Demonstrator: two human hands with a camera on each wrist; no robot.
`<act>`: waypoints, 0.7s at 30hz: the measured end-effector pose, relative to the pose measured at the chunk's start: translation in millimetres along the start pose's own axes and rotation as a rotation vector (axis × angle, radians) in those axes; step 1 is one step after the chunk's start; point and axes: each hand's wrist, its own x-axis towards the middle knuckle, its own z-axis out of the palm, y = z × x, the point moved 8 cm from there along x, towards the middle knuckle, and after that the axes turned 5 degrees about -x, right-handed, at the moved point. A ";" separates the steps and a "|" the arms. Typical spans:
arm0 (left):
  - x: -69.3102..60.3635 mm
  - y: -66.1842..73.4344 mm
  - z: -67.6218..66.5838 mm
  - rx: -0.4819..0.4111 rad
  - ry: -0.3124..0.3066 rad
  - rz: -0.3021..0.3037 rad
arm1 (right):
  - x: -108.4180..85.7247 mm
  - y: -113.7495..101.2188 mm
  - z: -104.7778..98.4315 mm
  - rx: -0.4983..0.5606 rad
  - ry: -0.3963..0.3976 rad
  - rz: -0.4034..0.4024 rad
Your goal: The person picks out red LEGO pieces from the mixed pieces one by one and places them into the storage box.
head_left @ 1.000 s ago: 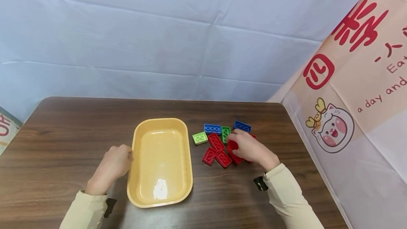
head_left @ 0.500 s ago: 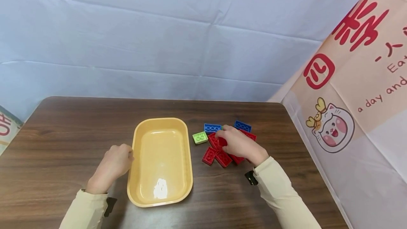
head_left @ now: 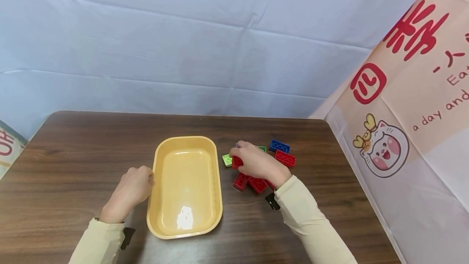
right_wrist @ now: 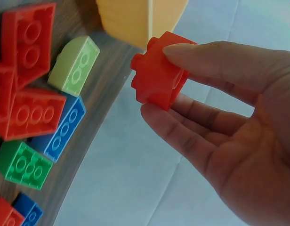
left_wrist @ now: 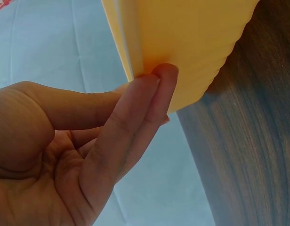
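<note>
My right hand (head_left: 258, 163) pinches a red toy building brick (right_wrist: 159, 73) between thumb and fingers, above the pile, its studs facing away from the palm in the right wrist view. Below and around it lie a lime green brick (head_left: 226, 160), a green brick (right_wrist: 23, 165), a blue brick (right_wrist: 59, 129) and several red bricks (head_left: 241, 181), partly hidden by the hand in the head view. On the left, my left hand (head_left: 132, 190) grips the rim of a yellow tray (head_left: 187, 186); the left wrist view shows thumb and fingers on its edge.
Another blue brick (head_left: 279, 146) and a red brick (head_left: 285, 158) lie right of the pile. All stand on a dark wooden table (head_left: 91, 146). White cloth (head_left: 183, 52) hangs behind, and a printed cloth (head_left: 388, 150) borders the right side.
My right hand has moved left from the right part of the pile towards the tray, carrying the red brick. My left hand has stayed at the tray's rim.
</note>
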 end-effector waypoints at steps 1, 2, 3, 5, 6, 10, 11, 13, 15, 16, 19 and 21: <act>0.0 0.2 0.0 -0.001 0.001 0.000 | 0.7 -2.4 0.2 0.002 -0.002 -0.005; 0.0 0.4 -0.2 0.000 0.002 0.001 | 1.5 -4.5 0.4 0.002 -0.002 -0.010; 0.2 0.7 -0.3 0.001 0.003 0.003 | 2.1 -6.5 0.4 0.004 -0.003 -0.012; 0.2 0.5 -0.3 0.001 0.001 -0.002 | 3.2 -10.0 0.0 0.008 -0.004 -0.013; 0.2 0.2 -0.1 0.002 -0.001 -0.006 | 3.9 -11.5 -0.2 0.011 -0.002 -0.014; 0.7 -0.4 0.2 0.004 -0.007 -0.017 | 6.3 -17.6 -2.5 0.019 0.003 -0.018; 0.8 -0.4 0.2 0.005 -0.007 -0.017 | 7.2 -19.1 -2.8 0.023 0.002 -0.020; 1.0 0.1 0.1 0.008 -0.005 -0.013 | 8.8 -22.6 -3.5 0.035 0.000 -0.026; 1.2 0.6 0.0 0.009 -0.002 -0.007 | 10.9 -26.3 -3.5 0.041 -0.003 -0.037; 1.1 0.8 0.0 0.009 -0.002 -0.006 | 11.8 -28.1 -3.2 0.045 -0.006 -0.038; 1.0 0.7 0.2 0.008 -0.005 -0.011 | 15.8 -33.8 -1.7 0.043 -0.012 -0.052; 1.2 0.7 0.2 0.011 -0.006 -0.014 | 18.7 -38.3 -0.8 0.032 -0.014 -0.068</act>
